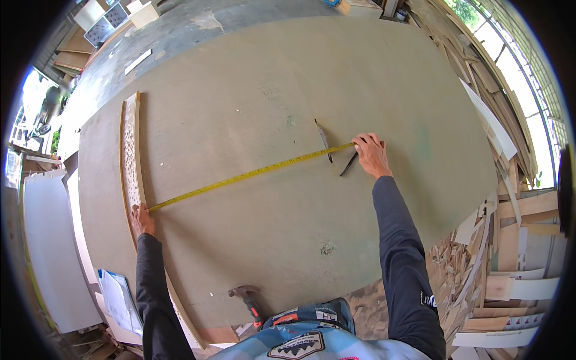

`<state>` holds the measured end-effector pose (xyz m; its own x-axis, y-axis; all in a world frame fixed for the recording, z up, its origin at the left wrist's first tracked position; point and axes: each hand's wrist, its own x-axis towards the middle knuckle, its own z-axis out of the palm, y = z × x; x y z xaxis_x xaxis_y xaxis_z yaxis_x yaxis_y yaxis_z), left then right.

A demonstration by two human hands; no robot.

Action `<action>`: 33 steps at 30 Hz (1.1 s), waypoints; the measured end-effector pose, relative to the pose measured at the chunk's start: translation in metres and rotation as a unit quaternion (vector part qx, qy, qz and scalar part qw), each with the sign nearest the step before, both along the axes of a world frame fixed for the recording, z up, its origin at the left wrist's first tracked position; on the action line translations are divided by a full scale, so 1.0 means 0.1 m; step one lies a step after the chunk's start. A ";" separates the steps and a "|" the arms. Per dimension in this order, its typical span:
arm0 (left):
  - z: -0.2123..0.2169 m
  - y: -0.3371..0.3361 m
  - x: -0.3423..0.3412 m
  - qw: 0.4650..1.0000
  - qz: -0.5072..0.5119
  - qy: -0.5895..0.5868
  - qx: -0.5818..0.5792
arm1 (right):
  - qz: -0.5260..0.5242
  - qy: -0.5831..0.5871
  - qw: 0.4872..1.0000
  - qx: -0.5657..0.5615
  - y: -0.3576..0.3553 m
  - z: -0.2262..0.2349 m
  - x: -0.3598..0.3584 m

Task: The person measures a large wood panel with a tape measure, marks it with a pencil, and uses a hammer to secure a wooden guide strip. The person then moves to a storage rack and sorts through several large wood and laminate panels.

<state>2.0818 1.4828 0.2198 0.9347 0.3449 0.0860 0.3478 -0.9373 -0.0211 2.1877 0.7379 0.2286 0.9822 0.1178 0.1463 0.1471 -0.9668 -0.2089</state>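
Observation:
A yellow tape measure [252,174] is stretched across the broad greyish-brown panel [240,108] between my hands. My left hand [143,221] is closed around its left end, against the edge of a long narrow wooden piece [131,150] with raised rims and a speckled face. My right hand [372,155] pinches the tape's other end. From under its fingers a thin black stick-like tool [348,164] pokes out; whether I grip it cannot be told. Just left of that hand lies a slim, pointed grey and black tool [323,140]. The tape's case is hidden.
A claw hammer [245,293] with a red and black handle lies by the near edge, close to my body. Papers in a clear folder [122,300] rest at the lower left. Stacked boards and wood offcuts [459,264] crowd the right side.

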 end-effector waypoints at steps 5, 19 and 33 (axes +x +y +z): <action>-0.20 0.37 -0.13 0.996 0.027 -0.012 -0.082 | 0.018 -0.027 0.999 -0.021 0.15 0.02 0.09; 0.07 -0.36 -2.99 0.951 0.292 -0.007 -0.099 | 0.004 -0.118 0.993 -0.001 0.08 -0.17 0.06; 0.10 -0.58 -3.84 0.944 0.308 0.035 -0.112 | 0.028 -0.114 0.993 0.005 0.12 -0.20 0.07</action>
